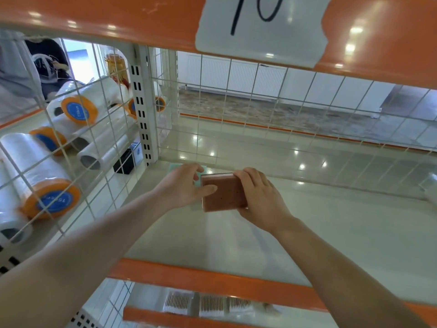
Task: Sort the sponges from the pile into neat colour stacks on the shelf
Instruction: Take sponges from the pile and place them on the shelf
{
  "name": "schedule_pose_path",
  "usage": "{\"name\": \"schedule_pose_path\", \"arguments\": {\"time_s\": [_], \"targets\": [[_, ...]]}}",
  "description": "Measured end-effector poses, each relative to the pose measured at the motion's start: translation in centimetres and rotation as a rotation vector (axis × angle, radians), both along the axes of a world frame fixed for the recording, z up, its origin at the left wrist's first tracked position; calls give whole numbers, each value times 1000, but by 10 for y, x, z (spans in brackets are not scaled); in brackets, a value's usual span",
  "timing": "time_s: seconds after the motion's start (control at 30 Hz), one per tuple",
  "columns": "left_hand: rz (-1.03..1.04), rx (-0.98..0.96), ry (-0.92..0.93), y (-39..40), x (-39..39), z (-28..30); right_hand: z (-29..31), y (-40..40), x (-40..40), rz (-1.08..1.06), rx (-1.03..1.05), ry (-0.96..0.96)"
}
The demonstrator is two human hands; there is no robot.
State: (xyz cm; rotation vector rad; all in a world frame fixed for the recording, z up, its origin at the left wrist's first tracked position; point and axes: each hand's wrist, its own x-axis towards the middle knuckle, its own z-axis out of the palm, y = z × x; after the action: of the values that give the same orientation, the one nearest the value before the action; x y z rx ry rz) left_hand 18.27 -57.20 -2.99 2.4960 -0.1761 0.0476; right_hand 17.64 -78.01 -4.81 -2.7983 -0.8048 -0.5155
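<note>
Both hands: L hand [186, 185], R hand [260, 197] grip pink sponge [224, 194].

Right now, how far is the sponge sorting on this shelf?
Early stage. A pale green sponge already lies near the shelf's left rear corner. Both hands, left hand and right hand, hold a pink-brown rectangular sponge beside it. No finished stacks show; the pile is out of view.

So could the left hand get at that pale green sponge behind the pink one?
Probably yes: the left hand already lies over the green sponge, nothing between them. The pink sponge, held in both hands, sits beside it.
</note>
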Motion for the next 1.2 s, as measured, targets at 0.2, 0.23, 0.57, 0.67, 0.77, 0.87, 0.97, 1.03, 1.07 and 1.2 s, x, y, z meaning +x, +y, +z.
{"name": "schedule_pose_path", "arguments": {"time_s": [0.2, 0.23, 0.57, 0.67, 0.77, 0.87, 0.97, 1.03, 1.07, 1.2], "targets": [[19, 227, -66, 17, 2, -9, -8, -9, 13, -173, 50, 222], [11, 278, -87, 18, 3, -11, -10, -10, 15, -195, 58, 279], [-90, 488, -105, 18, 15, -30, -16, -10, 27, -236, 50, 368], [-103, 503, -95, 17, 20, -36, -17, -6, 30, -200, 46, 301], [-98, 510, -35, 19, 24, -41, -20, -3, 34, -212, 51, 283], [-99, 471, 1, 18, 26, -44, -21, 1, 41, -234, 69, 306], [-104, 407, 27, 18, 28, -46, -22, 4, 45, -213, 57, 333], [-112, 389, 40, 19, 29, -47, -23, 7, 46, -202, 68, 352], [-117, 386, 45, 19, 30, -48, -23, 9, 46, -199, 71, 362], [-127, 363, 62, 16, 33, -50, -23, 14, 48, -193, 62, 385]]}}
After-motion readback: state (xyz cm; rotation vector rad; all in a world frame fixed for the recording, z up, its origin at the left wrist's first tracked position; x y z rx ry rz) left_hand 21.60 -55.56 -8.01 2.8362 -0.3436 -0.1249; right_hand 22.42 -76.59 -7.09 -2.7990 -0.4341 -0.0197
